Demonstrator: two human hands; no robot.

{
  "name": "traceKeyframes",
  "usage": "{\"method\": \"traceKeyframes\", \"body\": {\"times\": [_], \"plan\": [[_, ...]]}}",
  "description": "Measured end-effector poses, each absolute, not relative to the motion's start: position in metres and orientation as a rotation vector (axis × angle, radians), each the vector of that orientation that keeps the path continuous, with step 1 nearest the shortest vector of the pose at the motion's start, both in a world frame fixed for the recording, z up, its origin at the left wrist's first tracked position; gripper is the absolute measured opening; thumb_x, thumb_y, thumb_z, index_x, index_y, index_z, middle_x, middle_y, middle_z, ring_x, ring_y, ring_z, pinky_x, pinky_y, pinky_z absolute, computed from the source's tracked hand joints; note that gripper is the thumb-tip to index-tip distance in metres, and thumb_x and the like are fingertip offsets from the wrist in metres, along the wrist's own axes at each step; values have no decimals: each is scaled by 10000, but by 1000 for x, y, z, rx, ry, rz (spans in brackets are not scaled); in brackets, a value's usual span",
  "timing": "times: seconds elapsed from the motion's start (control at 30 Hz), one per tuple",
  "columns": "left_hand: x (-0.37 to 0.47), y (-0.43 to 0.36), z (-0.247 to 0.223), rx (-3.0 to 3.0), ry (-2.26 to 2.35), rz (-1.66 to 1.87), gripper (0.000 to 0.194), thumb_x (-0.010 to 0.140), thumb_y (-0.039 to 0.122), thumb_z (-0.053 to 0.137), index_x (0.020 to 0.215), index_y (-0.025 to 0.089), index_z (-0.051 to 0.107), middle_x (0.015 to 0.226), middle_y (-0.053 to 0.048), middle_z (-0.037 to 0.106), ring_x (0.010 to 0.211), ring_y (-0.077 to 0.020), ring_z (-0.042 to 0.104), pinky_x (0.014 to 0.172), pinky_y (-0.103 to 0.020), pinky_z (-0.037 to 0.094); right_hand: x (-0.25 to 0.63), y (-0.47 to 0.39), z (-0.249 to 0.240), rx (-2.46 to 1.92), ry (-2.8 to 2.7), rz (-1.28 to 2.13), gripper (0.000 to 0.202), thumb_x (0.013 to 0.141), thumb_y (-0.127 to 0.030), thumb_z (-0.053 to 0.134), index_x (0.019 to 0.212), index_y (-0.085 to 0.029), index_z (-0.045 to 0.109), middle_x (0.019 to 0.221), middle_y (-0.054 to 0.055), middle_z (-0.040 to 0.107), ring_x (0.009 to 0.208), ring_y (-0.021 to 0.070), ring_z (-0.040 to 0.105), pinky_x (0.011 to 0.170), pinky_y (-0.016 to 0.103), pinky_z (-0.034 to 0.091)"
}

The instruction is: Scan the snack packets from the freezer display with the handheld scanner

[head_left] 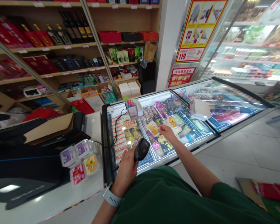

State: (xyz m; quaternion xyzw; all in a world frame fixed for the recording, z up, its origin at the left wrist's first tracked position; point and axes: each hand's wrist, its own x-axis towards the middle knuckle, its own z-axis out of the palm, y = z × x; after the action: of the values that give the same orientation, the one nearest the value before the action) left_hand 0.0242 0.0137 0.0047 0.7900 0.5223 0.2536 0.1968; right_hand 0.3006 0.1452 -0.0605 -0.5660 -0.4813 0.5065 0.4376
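- The step in hand looks like scanning: the right hand [166,131] holds out a yellow-labelled pack [152,128] while the left hand [127,165] has a scanner [142,149] raised nearby.
- A scan would call for the scanner's face to be lined up with the pack's code and the pack kept steady; whether the code faces the scanner, I cannot tell.
- Left fingers: wrapped around the scanner's handle in a firm-looking grasp, with the black head clear above them.
- Right fingers: pinched on the near right edge of the pack, parted only by its thickness, so most of the label is uncovered.
- The pack is over the glass-topped freezer [106,137], apart from the scanner; whether it touches the glass is unclear.
- Another yellow pack [173,122] lies just beyond the right hand; on the glass or under it, I cannot tell.
- On the tabletop [93,120] to the left sit 2 purple packs [68,156], 1 yellow pack and 1 red pack [77,174], grouped close together.
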Motion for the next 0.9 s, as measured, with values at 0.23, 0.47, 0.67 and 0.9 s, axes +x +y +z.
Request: {"method": "traceKeyframes", "body": {"times": [0.23,0.47,0.67,0.9], "plan": [[25,13,5,2189,1460,687,586,809,49,490,1375,162,389,1329,-143,568,1234,-295,518,1073,-571,384,298,146,-57,-1387,-1212,1246,441,712,-285,672,1137,-167,669,887,45,738,740,187,675,641,305,557],[25,13,3,2191,1465,696,590,811,54,494,1382,154,389,1341,-145,561,1238,-297,516,1076,-567,382,297,146,-58,-1360,-1179,1256,430,702,-288,677,1117,-174,671,851,38,739,727,182,674,631,291,556],[25,12,2,2210,1472,713,598,807,55,498,1386,155,387,1326,-149,574,1227,-295,528,1065,-568,396,297,147,-61,-1362,-1157,1262,439,704,-284,666,1127,-164,656,884,47,736,748,188,680,636,301,559],[25,12,3,2208,1480,678,590,810,59,488,1383,153,386,1342,-152,563,1240,-302,521,1091,-594,353,297,145,-61,-1366,-1153,1259,437,712,-286,671,1131,-162,651,885,48,734,745,182,675,639,299,558]]}}
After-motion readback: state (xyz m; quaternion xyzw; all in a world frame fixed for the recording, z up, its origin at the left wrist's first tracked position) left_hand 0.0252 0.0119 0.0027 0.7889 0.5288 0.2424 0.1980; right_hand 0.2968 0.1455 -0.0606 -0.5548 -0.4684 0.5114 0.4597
